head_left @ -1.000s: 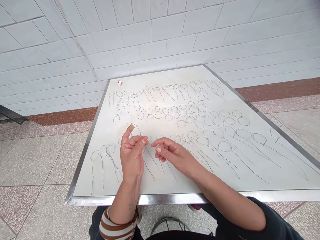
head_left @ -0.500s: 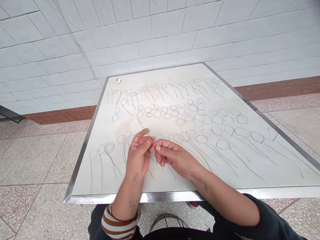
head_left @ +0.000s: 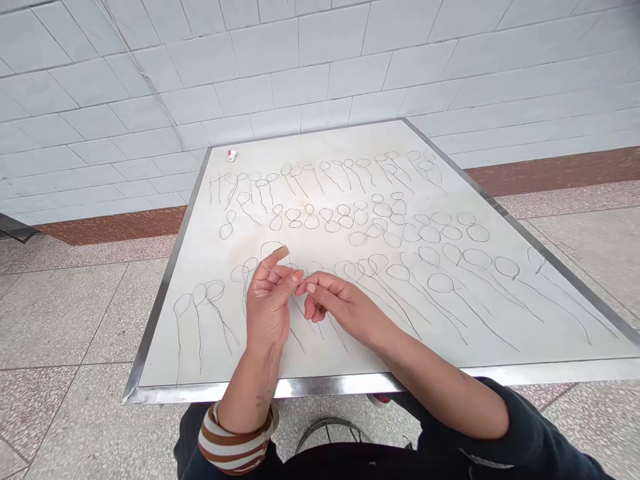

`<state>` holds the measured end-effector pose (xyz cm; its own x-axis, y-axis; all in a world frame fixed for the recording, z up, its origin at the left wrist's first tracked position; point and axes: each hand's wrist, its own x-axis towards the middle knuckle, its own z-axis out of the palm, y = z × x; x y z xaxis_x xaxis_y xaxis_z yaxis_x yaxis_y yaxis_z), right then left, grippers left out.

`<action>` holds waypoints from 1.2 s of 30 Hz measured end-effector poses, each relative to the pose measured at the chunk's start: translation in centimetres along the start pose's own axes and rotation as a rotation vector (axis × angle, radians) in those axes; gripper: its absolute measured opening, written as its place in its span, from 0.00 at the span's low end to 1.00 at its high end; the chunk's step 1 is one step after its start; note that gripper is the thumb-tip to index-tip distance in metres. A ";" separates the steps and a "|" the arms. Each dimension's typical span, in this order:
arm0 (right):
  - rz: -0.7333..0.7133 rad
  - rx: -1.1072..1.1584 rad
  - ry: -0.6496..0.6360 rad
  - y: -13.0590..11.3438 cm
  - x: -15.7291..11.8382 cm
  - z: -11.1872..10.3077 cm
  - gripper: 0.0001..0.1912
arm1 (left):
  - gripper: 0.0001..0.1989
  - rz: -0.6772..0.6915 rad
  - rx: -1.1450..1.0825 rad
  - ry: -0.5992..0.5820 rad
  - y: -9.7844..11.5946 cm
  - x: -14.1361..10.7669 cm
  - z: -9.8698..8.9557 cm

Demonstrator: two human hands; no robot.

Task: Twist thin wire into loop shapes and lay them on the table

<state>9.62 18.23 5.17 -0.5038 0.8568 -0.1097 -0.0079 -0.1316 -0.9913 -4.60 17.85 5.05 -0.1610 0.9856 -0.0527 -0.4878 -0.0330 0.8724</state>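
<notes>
A thin wire (head_left: 274,243) forms a round loop around the upper fingers of my left hand (head_left: 273,297), above the table. Thumb and finger of my left hand pinch the wire below the loop. My right hand (head_left: 335,300) touches fingertips with the left and pinches the same wire, its other fingers curled. On the white table (head_left: 310,363) lie several looped wires with long tails (head_left: 443,283) on both sides of my hands. Several double-loop wires (head_left: 333,220) form a middle row, and smaller tailed loops (head_left: 325,167) form a far row.
A small red and white object (head_left: 233,155) stands at the table's far left corner. A metal edge (head_left: 340,385) rims the table. Behind is a white tiled wall (head_left: 330,80). Under the near edge a round metal-framed stool (head_left: 330,430) shows partly.
The wire in my hands has turned from a narrow shape pointing up-left into an open round loop around my left fingers. The view has shifted slightly.
</notes>
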 end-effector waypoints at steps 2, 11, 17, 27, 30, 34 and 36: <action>-0.015 -0.077 0.045 0.1 -0.1 0.2 0.12 | 0.23 0.016 0.009 0.010 -0.1 0.0 0.0; -0.198 -0.644 0.249 1.0 -0.3 0.6 0.09 | 0.27 0.035 -0.069 0.115 -0.6 -0.1 0.1; -0.256 -0.739 0.261 1.0 -0.3 0.4 0.11 | 0.26 0.071 -0.040 0.134 -0.8 -0.3 0.2; -0.395 -0.927 0.303 1.9 -0.2 0.1 0.15 | 0.25 0.079 -0.024 0.146 -1.0 -0.3 0.0; -0.446 -1.028 0.335 2.0 -0.2 0.1 0.17 | 0.23 0.063 -0.004 0.144 -0.8 -0.1 -0.1; -0.484 -1.133 0.384 2.2 -0.2 0.2 0.18 | 0.23 0.051 -0.005 0.140 -0.7 -0.1 -0.1; -0.478 -1.111 0.391 2.3 -0.1 0.4 0.17 | 0.23 0.062 -0.015 0.130 -0.6 -0.1 0.0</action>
<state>9.36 17.62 2.94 -0.3616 0.8174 0.4484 0.7033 0.5549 -0.4445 -4.29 17.77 4.48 -0.3003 0.9518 -0.0622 -0.4861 -0.0966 0.8685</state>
